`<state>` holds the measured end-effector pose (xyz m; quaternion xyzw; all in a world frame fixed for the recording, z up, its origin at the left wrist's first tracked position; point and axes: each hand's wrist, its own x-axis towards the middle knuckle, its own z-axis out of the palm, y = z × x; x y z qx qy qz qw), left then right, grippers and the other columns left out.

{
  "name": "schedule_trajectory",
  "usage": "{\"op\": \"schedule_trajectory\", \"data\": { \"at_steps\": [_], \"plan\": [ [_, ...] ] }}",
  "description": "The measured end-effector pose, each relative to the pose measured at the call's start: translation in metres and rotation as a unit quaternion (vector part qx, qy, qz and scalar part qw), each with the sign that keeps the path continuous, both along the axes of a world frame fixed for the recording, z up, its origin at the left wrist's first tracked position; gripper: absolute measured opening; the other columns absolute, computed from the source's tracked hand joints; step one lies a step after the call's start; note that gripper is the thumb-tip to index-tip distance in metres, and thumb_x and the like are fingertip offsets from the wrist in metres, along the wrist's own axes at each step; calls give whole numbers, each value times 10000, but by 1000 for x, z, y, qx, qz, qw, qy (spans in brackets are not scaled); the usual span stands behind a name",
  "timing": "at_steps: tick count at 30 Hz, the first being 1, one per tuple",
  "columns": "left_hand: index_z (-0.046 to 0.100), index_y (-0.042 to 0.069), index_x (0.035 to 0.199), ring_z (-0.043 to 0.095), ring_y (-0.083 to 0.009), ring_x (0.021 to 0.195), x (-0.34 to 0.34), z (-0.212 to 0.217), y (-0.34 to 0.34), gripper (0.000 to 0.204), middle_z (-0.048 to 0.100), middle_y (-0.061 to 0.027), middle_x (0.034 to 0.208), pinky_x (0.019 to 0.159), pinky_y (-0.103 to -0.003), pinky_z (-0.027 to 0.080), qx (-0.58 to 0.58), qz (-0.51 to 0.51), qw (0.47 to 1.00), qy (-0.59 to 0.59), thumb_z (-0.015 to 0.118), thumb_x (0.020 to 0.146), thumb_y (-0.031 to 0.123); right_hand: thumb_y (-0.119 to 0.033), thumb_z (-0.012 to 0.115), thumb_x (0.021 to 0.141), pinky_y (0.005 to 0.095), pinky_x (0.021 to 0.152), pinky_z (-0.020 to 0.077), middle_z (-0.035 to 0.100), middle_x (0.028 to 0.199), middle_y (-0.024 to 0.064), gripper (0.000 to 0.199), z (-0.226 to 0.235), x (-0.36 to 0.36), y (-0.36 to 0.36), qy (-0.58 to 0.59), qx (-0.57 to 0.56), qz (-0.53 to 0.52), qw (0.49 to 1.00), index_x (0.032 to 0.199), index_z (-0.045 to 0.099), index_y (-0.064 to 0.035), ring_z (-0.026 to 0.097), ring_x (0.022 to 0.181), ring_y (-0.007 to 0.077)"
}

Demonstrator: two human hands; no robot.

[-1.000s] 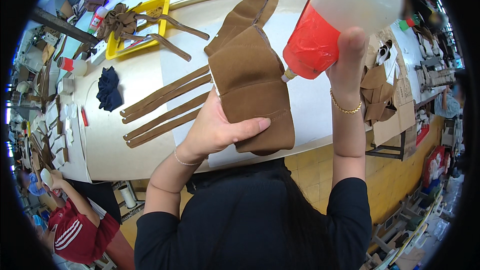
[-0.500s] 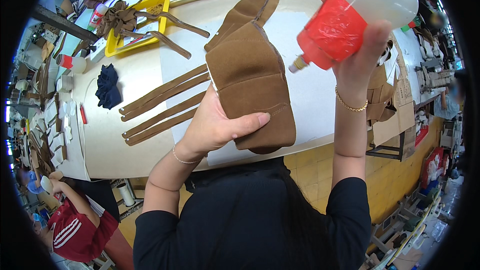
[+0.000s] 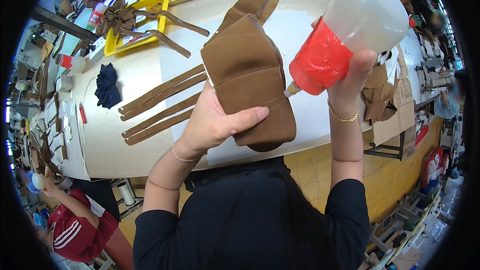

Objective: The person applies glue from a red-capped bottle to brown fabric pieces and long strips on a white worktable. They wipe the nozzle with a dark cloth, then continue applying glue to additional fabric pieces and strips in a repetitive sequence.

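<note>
My left hand [image 3: 218, 120] grips the near part of a long brown fabric piece [image 3: 247, 77], thumb on top and the other fingers hidden beneath. A stitched line crosses the cloth by the thumb. In my right hand [image 3: 354, 72] is a translucent squeeze bottle [image 3: 371, 14] with a red wrapped neck, tilted nozzle down. Its narrow tip [image 3: 290, 90] is at the right edge of the fabric, close to the stitching; whether it touches I cannot tell. Several brown straps [image 3: 162, 90] lie flat on the table left of the cloth.
A yellow tray [image 3: 164, 5] with brown strips and papers stands at the far left. Nearer lie a dark blue cloth bundle [image 3: 108, 86] and a red pen-like tool [image 3: 83, 113]. More brown pieces [image 3: 378, 95] rest at the right. A co-worker in a red shirt [image 3: 80, 230] sits lower left.
The bottle has come down and left, bringing its nozzle to the fabric's right edge. The brown fabric has shifted and bent slightly under my left hand, which keeps its grip.
</note>
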<state>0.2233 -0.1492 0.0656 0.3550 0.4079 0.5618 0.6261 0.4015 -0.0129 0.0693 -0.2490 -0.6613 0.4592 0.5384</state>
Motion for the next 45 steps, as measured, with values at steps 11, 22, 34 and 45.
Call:
{"op": "schedule_trajectory", "data": {
  "at_steps": [11, 22, 34, 45],
  "plan": [
    [501, -9, 1214, 582, -168, 1030, 4, -1, 8, 462, 609, -83, 1094, 908, -313, 471, -13, 34, 994, -106, 689, 793, 27, -820, 463, 725, 255, 542, 533, 577, 850, 132, 942, -2, 22, -18, 149, -229, 82, 958, 1119, 468, 36, 582, 617, 153],
    [484, 1, 1246, 565, -158, 1056, 11, -7, 6, 447, 594, -77, 1129, 923, -320, 469, -53, 14, 988, -142, 666, 849, 96, -754, 401, 819, 267, 482, 486, 600, 779, 128, 841, 32, 6, 19, 218, -205, 58, 952, 1048, 513, 48, 571, 613, 167],
    [509, -4, 1177, 600, -131, 949, 11, 2, 4, 506, 624, -67, 1050, 826, -275, 499, -26, -63, 998, 7, 774, 753, 76, -550, 485, 917, 315, 814, 537, 604, 1022, 61, 555, 6, 0, 58, 111, -27, 76, 991, 1203, 470, -74, 618, 941, 128],
    [521, -1, 1160, 590, -117, 941, 8, 4, 1, 485, 625, -50, 1025, 821, -269, 491, -15, -65, 997, 34, 775, 758, 93, -573, 504, 896, 310, 819, 530, 585, 1073, 60, 606, 7, -13, 49, 69, -64, 89, 992, 1229, 459, -69, 604, 975, 127]
  ]
}}
